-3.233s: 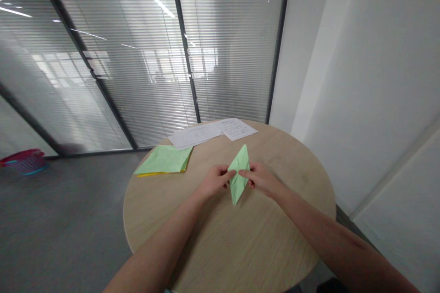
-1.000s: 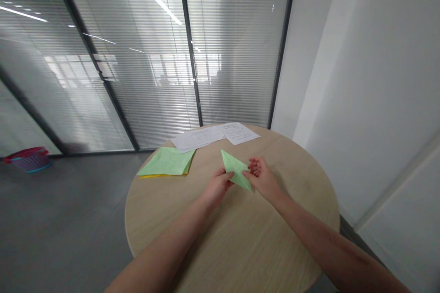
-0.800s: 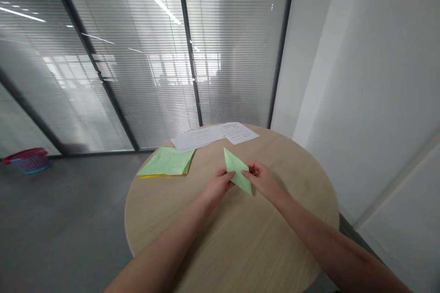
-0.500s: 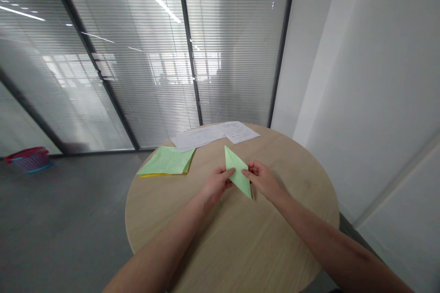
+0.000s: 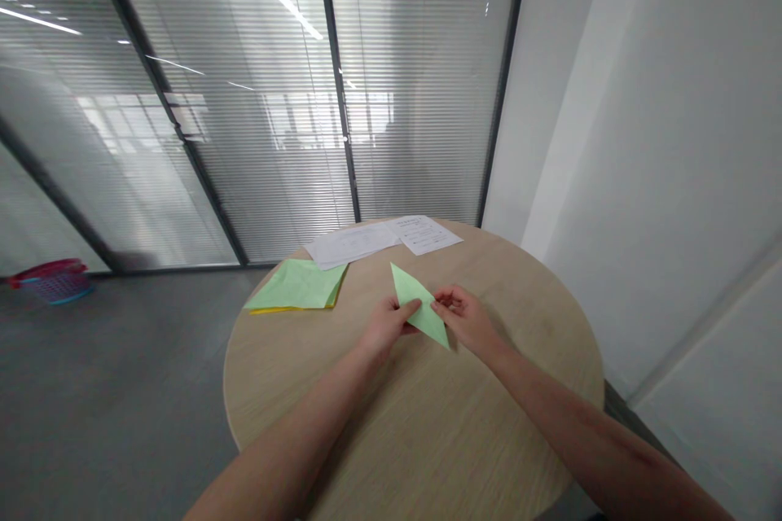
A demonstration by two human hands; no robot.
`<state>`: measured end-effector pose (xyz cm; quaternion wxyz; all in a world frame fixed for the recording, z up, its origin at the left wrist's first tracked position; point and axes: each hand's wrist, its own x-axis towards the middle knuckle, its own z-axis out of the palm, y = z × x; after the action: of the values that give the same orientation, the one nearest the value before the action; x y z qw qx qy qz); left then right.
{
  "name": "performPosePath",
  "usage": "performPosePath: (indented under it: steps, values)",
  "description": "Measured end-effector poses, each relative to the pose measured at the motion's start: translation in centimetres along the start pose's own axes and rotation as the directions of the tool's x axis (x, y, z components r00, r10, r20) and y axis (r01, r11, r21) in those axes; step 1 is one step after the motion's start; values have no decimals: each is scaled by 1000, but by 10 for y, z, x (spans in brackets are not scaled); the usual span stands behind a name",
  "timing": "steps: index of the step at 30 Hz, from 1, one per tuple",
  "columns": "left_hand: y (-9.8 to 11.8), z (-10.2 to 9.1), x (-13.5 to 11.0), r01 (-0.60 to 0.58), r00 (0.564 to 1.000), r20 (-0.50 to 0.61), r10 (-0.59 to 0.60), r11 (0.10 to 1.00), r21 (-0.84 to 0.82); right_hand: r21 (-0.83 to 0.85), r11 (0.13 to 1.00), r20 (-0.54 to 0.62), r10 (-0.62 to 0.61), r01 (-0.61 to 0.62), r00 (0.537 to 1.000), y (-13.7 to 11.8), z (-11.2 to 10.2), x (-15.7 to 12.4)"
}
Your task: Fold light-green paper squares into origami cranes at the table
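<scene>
A pale green folded paper (image 5: 415, 291) with pointed ends is held up over the round wooden table, its long axis slanting from upper left to lower right. My left hand (image 5: 387, 322) is closed on its left edge, thumb on top and fingers underneath. On the opposite edge, my right hand (image 5: 462, 313) pinches the paper between thumb and fingers. The fingers beneath the paper are partly hidden.
Green sheets (image 5: 299, 283) with a yellow sheet under them lie at the left of the table (image 5: 428, 431). White printed papers (image 5: 354, 242) lie along the far edge. A red and blue basket (image 5: 54, 283) stands on the floor at left. Glass panels with blinds rise behind.
The folded paper has turned and tilted slightly, its upper point shifting left. My right thumb has moved toward the edge, while both hands stay in nearly the same place.
</scene>
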<state>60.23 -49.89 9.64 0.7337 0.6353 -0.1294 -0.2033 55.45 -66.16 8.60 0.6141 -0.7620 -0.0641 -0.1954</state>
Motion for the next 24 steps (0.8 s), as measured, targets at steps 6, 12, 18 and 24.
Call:
performPosePath:
  steps: [6,12,18,24]
  values:
    - [5,3,-4,-8,1000,-9,8,1000,29,-15,1000,32,-24,24,999,-2,-2,-1]
    - [5,5,-6,-63,997,39,60,994,88,37,999,47,27,-29,999,3,3,0]
    - [0,2,-2,-88,992,91,83,994,57,127,984,112,113,-127,987,10,4,4]
    - [4,2,-2,-172,984,84,159,969,177,88,985,115,135,-145,984,12,3,5]
